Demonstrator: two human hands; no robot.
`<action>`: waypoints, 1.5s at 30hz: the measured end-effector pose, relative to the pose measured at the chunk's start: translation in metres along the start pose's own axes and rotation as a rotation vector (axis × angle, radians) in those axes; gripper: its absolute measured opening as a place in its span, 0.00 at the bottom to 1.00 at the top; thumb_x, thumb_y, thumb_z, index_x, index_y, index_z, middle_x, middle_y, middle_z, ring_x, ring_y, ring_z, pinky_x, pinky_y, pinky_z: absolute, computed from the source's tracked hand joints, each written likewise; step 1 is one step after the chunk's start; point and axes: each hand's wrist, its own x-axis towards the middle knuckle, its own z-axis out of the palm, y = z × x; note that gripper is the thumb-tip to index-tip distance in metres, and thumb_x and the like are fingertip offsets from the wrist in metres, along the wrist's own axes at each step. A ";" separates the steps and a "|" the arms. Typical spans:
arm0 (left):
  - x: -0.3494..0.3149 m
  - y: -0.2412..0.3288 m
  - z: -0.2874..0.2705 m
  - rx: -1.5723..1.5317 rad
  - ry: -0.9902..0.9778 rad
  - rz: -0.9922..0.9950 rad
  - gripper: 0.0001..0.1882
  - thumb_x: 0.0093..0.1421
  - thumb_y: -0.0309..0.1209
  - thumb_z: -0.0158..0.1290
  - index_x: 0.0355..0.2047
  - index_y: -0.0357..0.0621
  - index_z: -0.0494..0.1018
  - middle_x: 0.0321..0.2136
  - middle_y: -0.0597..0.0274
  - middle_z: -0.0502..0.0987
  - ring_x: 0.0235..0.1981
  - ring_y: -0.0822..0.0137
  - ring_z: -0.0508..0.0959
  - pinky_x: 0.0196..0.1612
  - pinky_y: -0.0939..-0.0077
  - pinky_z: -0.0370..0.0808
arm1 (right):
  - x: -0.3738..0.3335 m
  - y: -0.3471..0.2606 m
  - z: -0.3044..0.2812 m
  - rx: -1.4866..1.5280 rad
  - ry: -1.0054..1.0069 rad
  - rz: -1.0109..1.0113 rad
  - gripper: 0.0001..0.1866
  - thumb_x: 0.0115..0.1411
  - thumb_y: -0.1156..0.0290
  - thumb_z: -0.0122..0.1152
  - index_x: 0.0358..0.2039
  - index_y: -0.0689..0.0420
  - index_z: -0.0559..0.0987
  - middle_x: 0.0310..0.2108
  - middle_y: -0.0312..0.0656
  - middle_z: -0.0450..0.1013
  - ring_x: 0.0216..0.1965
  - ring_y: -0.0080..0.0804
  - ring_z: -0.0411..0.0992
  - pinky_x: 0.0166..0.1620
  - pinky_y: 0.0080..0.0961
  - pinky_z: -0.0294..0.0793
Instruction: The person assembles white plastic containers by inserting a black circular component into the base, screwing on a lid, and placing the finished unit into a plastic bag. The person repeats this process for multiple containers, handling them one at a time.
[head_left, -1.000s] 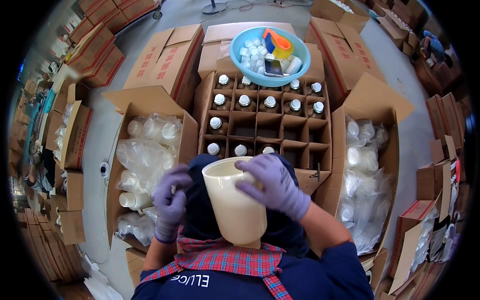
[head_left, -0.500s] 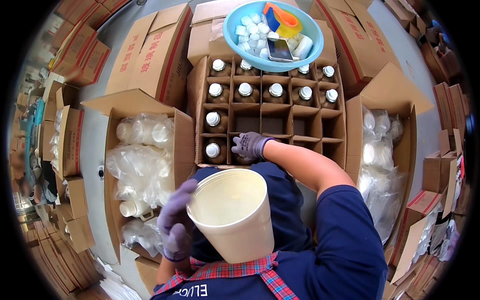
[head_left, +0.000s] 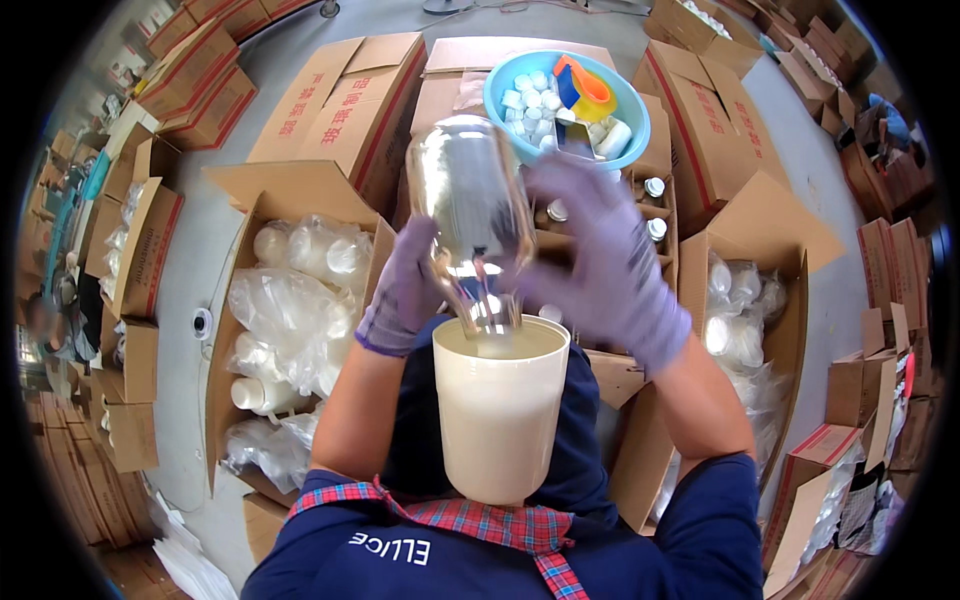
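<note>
A mirrored glass bottle (head_left: 465, 190) is upside down in front of me, its rounded base up and its narrow neck at the mouth of a cream plastic bucket (head_left: 502, 430). Gripping the bottle's left side is my left hand (head_left: 405, 290), in a purple glove. My right hand (head_left: 610, 260), gloved too and smeared by motion, is at the bottle's right with fingers spread; whether its thumb touches the glass I cannot tell. The bucket stands upright against my lap. Behind my hands, a divided carton (head_left: 668, 190) holds capped bottles (head_left: 655, 229), mostly hidden now.
A blue basin (head_left: 637, 140) of white caps, with an orange and yellow item, sits beyond the carton. Open cartons flank me, left (head_left: 380, 262) and right (head_left: 690, 270), with white plastic pieces in clear bags. Closed cartons (head_left: 345, 100) stand farther back.
My right hand has risen from the divided carton, and the mirrored bottle is now held upside down over the bucket. My left hand has moved from the bucket's side to the bottle.
</note>
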 end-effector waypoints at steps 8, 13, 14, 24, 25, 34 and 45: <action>-0.133 -0.004 0.029 1.031 0.144 0.010 0.48 0.63 0.35 0.52 0.73 0.30 0.36 0.62 0.41 0.70 0.67 0.52 0.64 0.68 0.66 0.59 | -0.018 0.014 0.049 0.496 -0.740 0.365 0.28 0.61 0.50 0.63 0.52 0.59 0.80 0.46 0.50 0.79 0.49 0.41 0.77 0.55 0.34 0.74; -0.176 -0.033 0.069 1.543 -0.088 0.014 0.53 0.54 0.38 0.68 0.70 0.30 0.49 0.63 0.40 0.66 0.67 0.47 0.65 0.68 0.54 0.59 | -0.046 0.000 0.034 0.766 -0.915 0.479 0.22 0.63 0.57 0.60 0.50 0.62 0.81 0.45 0.46 0.80 0.47 0.32 0.77 0.53 0.30 0.75; -0.184 -0.036 0.065 1.366 -0.146 0.017 0.52 0.53 0.37 0.69 0.70 0.30 0.51 0.63 0.40 0.66 0.67 0.47 0.65 0.68 0.54 0.59 | -0.052 -0.004 0.008 0.800 -0.909 0.540 0.23 0.63 0.59 0.61 0.52 0.62 0.79 0.47 0.46 0.79 0.49 0.32 0.76 0.54 0.30 0.74; -0.221 -0.045 0.045 0.977 -0.060 -0.320 0.34 0.56 0.37 0.65 0.60 0.38 0.66 0.50 0.43 0.76 0.48 0.48 0.80 0.53 0.61 0.76 | -0.364 -0.097 -0.078 0.825 -0.011 1.481 0.41 0.54 0.68 0.72 0.66 0.63 0.66 0.63 0.49 0.68 0.63 0.36 0.66 0.65 0.33 0.65; -0.202 -0.040 0.037 1.066 -0.149 -0.358 0.29 0.58 0.37 0.61 0.56 0.37 0.69 0.45 0.46 0.78 0.45 0.51 0.81 0.51 0.63 0.77 | -0.378 -0.111 -0.070 0.822 0.047 1.496 0.40 0.55 0.67 0.71 0.67 0.63 0.66 0.63 0.49 0.68 0.63 0.36 0.66 0.65 0.33 0.65; -0.183 0.000 0.084 1.665 -0.623 0.051 0.51 0.52 0.54 0.66 0.65 0.31 0.59 0.60 0.34 0.65 0.59 0.42 0.70 0.61 0.59 0.70 | -0.372 -0.125 -0.037 0.780 0.072 1.348 0.38 0.58 0.66 0.68 0.67 0.62 0.65 0.63 0.48 0.68 0.63 0.37 0.66 0.64 0.34 0.66; -0.160 -0.042 0.130 0.943 -0.342 0.542 0.40 0.45 0.38 0.73 0.55 0.31 0.71 0.52 0.41 0.73 0.53 0.46 0.77 0.56 0.55 0.76 | -0.306 -0.093 0.019 0.788 0.060 1.148 0.35 0.62 0.63 0.63 0.67 0.61 0.64 0.63 0.47 0.67 0.63 0.37 0.67 0.64 0.36 0.68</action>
